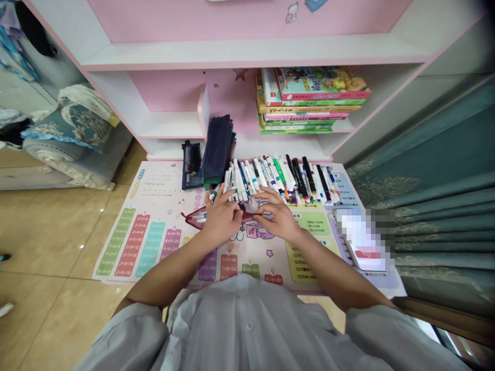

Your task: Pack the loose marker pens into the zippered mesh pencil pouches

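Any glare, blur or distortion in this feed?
Head view throughout: coarse pixel blocks over the phone; small glints on the tiled floor; shelf unit splayed by wide-angle stretch; top right corner dark; pens and red pouch fairly sharp.

Left hand (223, 216) over a dark red pouch (249, 217) with pens inside, right hand (275, 215) pinching its right end, markers (270, 178) rowed behind, navy pouches (216, 149) at left, phone (365, 242) on printed bench (174, 265), books (309, 100) stacked on shelf (342, 126).
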`<state>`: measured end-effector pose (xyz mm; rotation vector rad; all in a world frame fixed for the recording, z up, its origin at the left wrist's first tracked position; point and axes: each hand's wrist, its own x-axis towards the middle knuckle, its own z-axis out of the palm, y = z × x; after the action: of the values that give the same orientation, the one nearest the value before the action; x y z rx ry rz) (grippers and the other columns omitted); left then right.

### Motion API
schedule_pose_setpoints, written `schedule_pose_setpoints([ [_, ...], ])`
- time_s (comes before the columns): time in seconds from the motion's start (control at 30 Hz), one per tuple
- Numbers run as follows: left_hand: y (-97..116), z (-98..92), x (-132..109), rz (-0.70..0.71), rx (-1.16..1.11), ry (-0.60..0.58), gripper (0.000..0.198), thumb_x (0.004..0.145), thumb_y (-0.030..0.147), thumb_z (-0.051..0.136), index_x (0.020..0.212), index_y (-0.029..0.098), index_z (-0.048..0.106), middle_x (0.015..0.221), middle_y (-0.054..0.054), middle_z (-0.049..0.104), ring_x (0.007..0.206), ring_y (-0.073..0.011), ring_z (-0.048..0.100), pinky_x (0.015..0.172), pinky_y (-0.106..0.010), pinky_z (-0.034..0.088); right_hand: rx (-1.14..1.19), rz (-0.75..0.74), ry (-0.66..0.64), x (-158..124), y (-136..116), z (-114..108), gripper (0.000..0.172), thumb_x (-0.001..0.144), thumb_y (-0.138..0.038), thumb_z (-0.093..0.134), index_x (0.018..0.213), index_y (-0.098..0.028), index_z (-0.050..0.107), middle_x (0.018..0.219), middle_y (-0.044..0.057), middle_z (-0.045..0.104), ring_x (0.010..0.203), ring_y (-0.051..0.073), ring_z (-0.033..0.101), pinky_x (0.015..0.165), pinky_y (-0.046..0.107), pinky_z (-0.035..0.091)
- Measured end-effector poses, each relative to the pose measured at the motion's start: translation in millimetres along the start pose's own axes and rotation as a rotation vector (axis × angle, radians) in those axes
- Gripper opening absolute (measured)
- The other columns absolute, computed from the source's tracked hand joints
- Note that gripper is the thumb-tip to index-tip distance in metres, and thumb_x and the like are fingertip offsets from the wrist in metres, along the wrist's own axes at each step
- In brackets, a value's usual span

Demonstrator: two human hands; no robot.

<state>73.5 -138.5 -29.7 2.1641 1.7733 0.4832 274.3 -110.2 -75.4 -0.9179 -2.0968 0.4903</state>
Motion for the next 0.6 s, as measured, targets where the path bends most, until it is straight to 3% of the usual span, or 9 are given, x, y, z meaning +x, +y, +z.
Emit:
schedule_pose_setpoints([
  [0.6,-5.4,-3.4,2.8,-0.020,0.018,-0.013,0.016,0.083,0.023,0.054,0.072,0.022,0.065,0.143,-0.006,0.055,0.147,-0.0354,0.028,0.112,-0.074,0.014,-0.016,0.000,-0.003,0.8,1.7,-5.2,0.013,0.077,-0.017,0.067,0.067,-0.024,0.062,0.118,0.007,0.065,0.133,0.034,0.047,0.106,0.060,0.043],
])
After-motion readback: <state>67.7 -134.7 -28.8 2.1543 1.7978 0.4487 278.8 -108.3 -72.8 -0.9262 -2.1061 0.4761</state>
